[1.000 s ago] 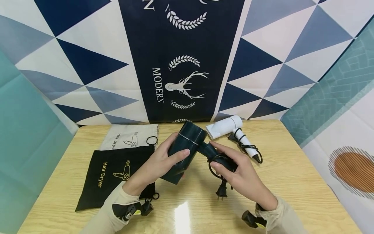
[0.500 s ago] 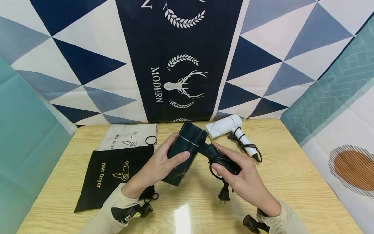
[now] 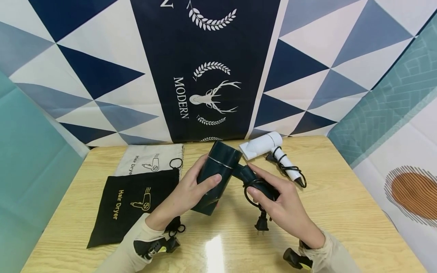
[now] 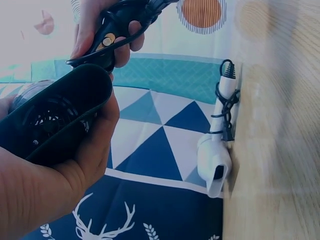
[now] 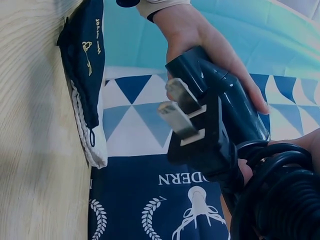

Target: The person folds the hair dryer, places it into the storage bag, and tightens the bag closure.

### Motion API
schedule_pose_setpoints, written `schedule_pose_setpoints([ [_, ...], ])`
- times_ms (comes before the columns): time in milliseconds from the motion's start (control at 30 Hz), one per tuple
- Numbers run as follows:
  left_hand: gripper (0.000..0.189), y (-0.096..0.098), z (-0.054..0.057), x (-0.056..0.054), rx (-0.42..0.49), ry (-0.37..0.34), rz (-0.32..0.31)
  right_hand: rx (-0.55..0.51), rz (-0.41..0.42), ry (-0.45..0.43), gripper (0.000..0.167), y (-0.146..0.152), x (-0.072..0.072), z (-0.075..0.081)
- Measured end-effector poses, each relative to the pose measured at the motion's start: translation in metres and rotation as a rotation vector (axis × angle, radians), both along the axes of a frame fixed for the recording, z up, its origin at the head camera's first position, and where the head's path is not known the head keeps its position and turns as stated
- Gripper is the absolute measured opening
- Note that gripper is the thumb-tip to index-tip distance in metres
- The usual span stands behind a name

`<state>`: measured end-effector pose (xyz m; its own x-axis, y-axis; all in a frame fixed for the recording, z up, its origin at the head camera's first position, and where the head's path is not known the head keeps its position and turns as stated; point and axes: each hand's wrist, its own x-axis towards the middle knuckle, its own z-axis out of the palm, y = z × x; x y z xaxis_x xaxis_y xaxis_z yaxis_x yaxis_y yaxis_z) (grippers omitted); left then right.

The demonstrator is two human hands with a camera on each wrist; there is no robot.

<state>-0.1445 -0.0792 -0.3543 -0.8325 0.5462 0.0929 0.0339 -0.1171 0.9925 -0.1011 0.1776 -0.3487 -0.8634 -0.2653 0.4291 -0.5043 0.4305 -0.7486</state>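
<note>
Both hands hold a dark green hair dryer (image 3: 222, 163) above the table. My left hand (image 3: 189, 187) grips its barrel, thumb across the top; in the left wrist view the dark nozzle (image 4: 55, 117) faces the camera. My right hand (image 3: 281, 199) grips the handle, which has a black cord wound round it. From that hand the two-pin plug (image 3: 261, 223) dangles, large and close in the right wrist view. Beyond lies a white hair dryer (image 3: 263, 145) with its cord wrapped round its handle. Most of the dark handle is hidden by the right fingers.
A black drawstring pouch (image 3: 129, 212) printed "Hair Dryer" lies at the left, overlapping a whitish pouch (image 3: 128, 157) behind it. The wooden table (image 3: 341, 212) ends at a patterned cloth backdrop (image 3: 205, 49).
The hands keep their grips on the dark hair dryer and barely shift. The plug swings slightly. The head view has drifted a little, moving the background slightly left.
</note>
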Motion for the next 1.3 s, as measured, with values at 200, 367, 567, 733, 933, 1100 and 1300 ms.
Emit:
schedule_pose_setpoints([
  [200,0.053,0.001,0.000,0.000,0.002,-0.002,0.000,-0.006,-0.003,-0.005,0.054,0.001,0.000,-0.001],
  [367,0.053,0.002,0.001,0.002,0.000,0.006,0.015,-0.015,-0.014,0.019,0.055,-0.001,0.000,-0.003],
  [567,0.056,0.003,0.000,0.003,-0.007,0.018,0.043,-0.029,-0.021,0.028,0.055,-0.002,0.001,-0.004],
  [733,0.058,0.005,-0.002,0.004,-0.021,0.052,0.056,-0.051,-0.022,0.042,0.054,-0.003,0.001,-0.006],
  [933,0.059,0.012,-0.004,0.008,-0.029,0.111,0.131,-0.114,-0.044,0.082,0.056,-0.007,0.001,-0.009],
  [1100,0.057,0.025,-0.006,0.014,-0.016,0.148,0.199,-0.174,-0.090,0.106,0.059,-0.013,0.002,-0.011],
  [1300,0.054,0.028,-0.009,0.017,-0.036,0.142,0.231,-0.160,-0.090,0.095,0.059,-0.013,0.003,-0.011],
])
